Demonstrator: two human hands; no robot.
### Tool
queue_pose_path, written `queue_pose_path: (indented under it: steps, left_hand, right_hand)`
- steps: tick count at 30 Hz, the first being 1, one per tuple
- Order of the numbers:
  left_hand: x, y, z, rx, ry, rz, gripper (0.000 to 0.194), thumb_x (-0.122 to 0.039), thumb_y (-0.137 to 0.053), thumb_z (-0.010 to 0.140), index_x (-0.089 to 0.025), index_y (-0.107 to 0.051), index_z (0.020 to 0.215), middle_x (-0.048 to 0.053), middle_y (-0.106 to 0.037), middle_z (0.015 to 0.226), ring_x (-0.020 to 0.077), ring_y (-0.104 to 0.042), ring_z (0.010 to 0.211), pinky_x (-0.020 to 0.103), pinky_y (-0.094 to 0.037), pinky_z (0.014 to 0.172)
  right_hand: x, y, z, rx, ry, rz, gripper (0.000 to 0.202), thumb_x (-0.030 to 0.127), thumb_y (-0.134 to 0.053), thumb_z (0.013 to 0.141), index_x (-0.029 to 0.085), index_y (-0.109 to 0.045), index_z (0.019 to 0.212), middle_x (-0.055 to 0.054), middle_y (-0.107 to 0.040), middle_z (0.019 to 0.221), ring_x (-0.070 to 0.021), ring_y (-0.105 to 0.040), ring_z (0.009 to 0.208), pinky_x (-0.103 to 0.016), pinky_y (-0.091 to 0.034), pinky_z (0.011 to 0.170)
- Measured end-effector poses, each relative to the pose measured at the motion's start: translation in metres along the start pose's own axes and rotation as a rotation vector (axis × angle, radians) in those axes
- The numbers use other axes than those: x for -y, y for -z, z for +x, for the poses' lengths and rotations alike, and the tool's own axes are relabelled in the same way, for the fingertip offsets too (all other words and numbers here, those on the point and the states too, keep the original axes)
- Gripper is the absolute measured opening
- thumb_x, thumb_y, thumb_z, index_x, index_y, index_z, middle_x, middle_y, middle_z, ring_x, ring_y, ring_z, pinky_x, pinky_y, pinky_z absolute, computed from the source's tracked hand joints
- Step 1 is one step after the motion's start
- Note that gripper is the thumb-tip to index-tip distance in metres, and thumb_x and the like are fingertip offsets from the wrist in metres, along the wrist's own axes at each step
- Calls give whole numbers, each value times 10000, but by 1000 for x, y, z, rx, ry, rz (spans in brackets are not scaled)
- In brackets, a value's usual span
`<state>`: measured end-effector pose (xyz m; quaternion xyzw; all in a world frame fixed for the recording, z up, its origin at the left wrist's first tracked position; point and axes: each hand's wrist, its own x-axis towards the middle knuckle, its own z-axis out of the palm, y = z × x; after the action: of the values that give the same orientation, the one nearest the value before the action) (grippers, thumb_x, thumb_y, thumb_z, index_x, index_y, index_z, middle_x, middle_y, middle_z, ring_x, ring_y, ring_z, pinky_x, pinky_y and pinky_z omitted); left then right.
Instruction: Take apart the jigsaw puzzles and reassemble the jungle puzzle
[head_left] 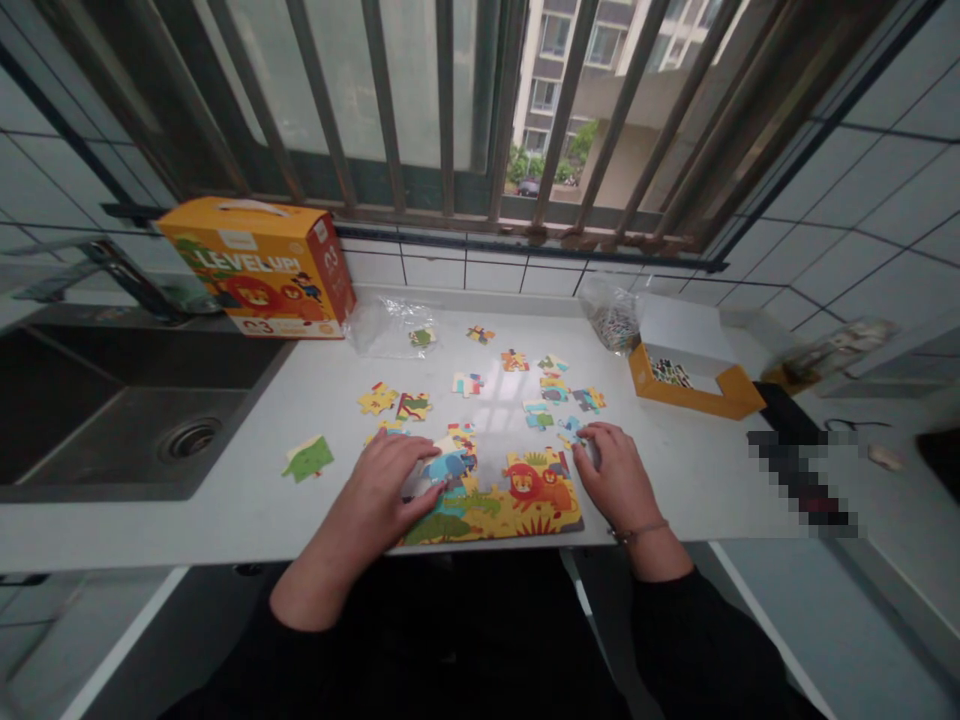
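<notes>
A partly joined jigsaw puzzle [487, 505] lies at the counter's front edge, showing lions, a crocodile and a green bush. My left hand [382, 480] rests over its left side. Thumb and fingers are spread there around a blue elephant piece [448, 466], touching the puzzle. Just beyond the puzzle's upper right corner, my right hand [616, 475] has bent fingers, with the tips at a small blue and yellow puzzle piece [571, 430]. Loose pieces lie further back, among them a lion piece [514, 360], a yellow piece [377, 399] and a green piece [308, 459] at the left.
An orange puzzle box [259, 270] stands at the back left beside a sink [142, 400]. A clear plastic bag [382, 325] lies near it. At the right are a bag of pieces [616, 325] and an open yellow box [697, 395]. A barred window is behind.
</notes>
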<state>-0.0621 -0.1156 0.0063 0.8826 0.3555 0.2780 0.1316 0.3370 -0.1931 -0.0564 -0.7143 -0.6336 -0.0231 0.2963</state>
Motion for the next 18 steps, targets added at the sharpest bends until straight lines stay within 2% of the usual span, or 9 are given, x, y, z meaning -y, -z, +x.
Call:
queue_pose_path:
  steps: [5,18]
  left_hand:
    - [-4,-11,11,31,3,-33,331,-343,-742,982,-250,-687,1294,112,-772,1324,313,-703,1255,624,-441,1240]
    - [11,-6,19,71,38,18,358,-366,-746,970,-258,-685,1306,108,-772,1353,325,-704,1276,667,-421,1251]
  right_hand:
    - [1,1,1,3,0,4,252,343,-611,1025,204,-710,1211,-167,-696,1293,-350,-644,1212,-553,-525,1104]
    - [4,1,1,2,-4,4,258,343,-603,1028,198,-713,1211,-174,-702,1287,-351,-646,1215,-559,-527,1106]
